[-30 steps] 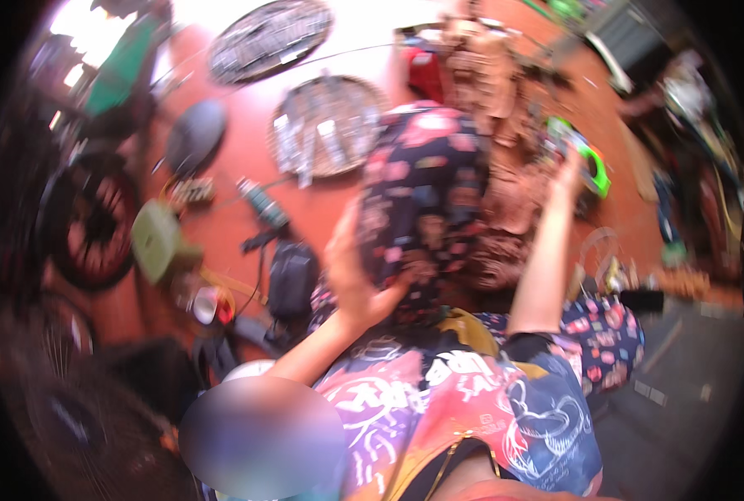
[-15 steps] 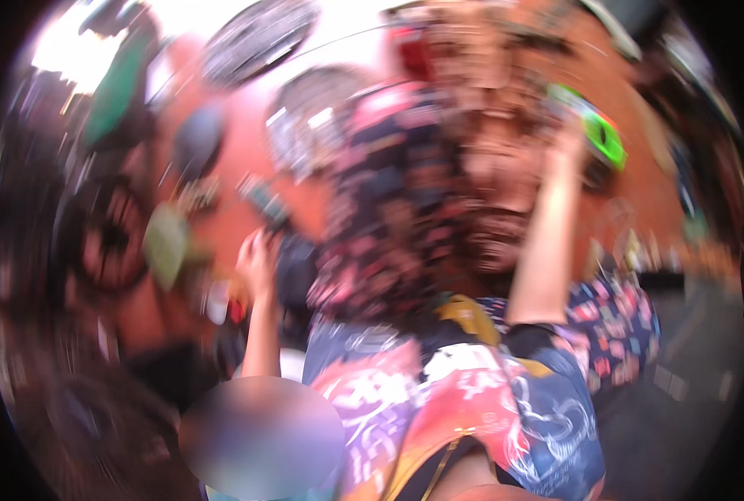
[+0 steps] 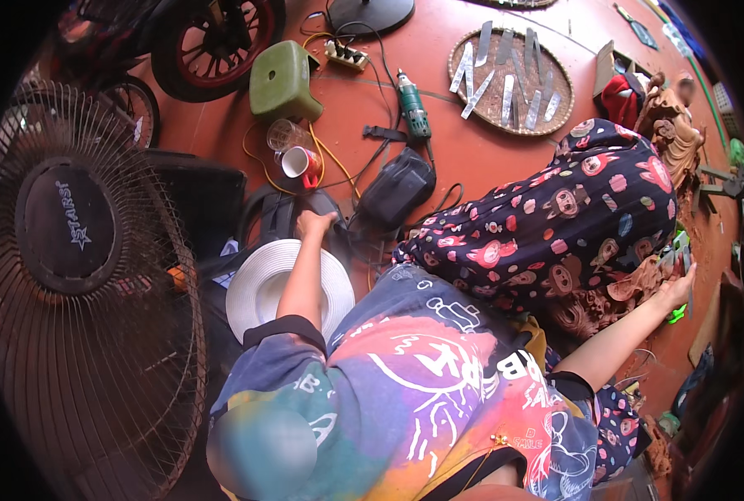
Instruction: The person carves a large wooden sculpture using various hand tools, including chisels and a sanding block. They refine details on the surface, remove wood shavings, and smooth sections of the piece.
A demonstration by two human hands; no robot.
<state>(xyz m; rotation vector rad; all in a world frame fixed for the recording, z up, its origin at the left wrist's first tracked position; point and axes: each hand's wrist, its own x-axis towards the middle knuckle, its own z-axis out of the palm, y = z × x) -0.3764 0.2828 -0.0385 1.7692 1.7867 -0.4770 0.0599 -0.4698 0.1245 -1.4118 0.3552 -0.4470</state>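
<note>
My left hand point(image 3: 314, 223) is closed at the edge of a black bag with straps point(image 3: 284, 210); what its fingers hold is hidden. A white wide-brimmed hat point(image 3: 251, 288) lies under that forearm. At the right, my right hand point(image 3: 677, 290) is closed around a thin grey piece, too small to make out. Lime-green parts point(image 3: 677, 315) show beside this hand. A reddish-brown wood carving point(image 3: 610, 311) lies by my right forearm, partly hidden by my leg in dark patterned trousers point(image 3: 547, 213).
A large fan point(image 3: 71, 225) stands at left. Ahead are a red-and-white mug point(image 3: 299, 164), a green stool point(image 3: 284, 79), a power strip point(image 3: 345, 55), a green drill point(image 3: 413, 104) and cables. A round woven tray point(image 3: 464, 108) bears several flat metal blades. Another carving point(image 3: 676, 125) stands far right.
The head view has swung left and steadied, so the fan, stool and mug show plainly. My right hand now appears farther right and lower, still beside the lime-green thing.
</note>
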